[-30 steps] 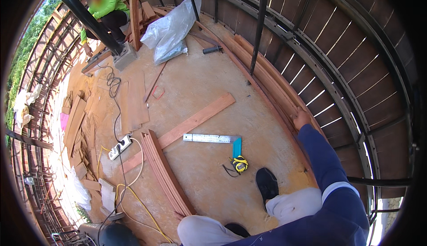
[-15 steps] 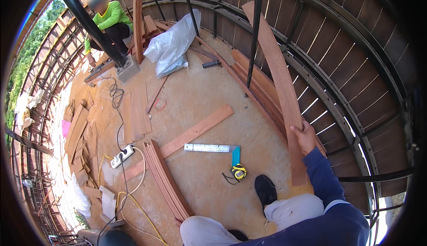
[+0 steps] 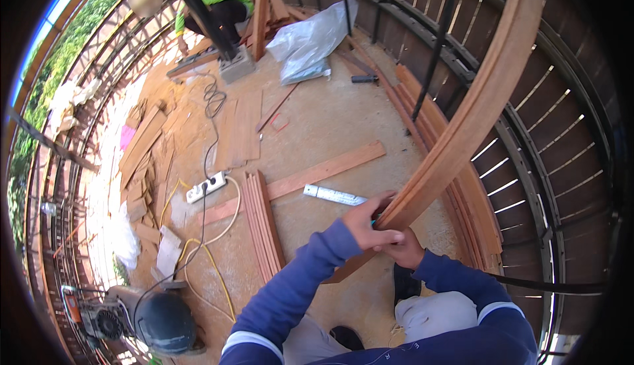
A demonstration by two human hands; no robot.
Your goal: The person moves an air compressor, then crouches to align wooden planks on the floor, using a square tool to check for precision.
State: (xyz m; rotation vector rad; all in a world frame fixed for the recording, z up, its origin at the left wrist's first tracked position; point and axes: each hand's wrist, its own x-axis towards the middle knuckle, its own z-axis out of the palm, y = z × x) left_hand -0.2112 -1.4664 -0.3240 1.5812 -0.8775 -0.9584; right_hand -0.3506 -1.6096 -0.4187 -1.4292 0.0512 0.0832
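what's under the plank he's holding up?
Under the raised plank: both hands, left hand and right hand, a metal ruler, sawdusty floor. The ruler's far end is covered.

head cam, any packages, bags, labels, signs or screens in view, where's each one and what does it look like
No signs or screens show.
Plastic bag: far end of the floor near a crouching person, crumpled, translucent white-grey.
Plastic wrap: left edge by the railing, crumpled, white.
Pink scrap: left among the offcuts, flat, bright pink; paper or label, cannot tell.
Both hands, left hand and right hand, grip a long reddish plank, which has no label.
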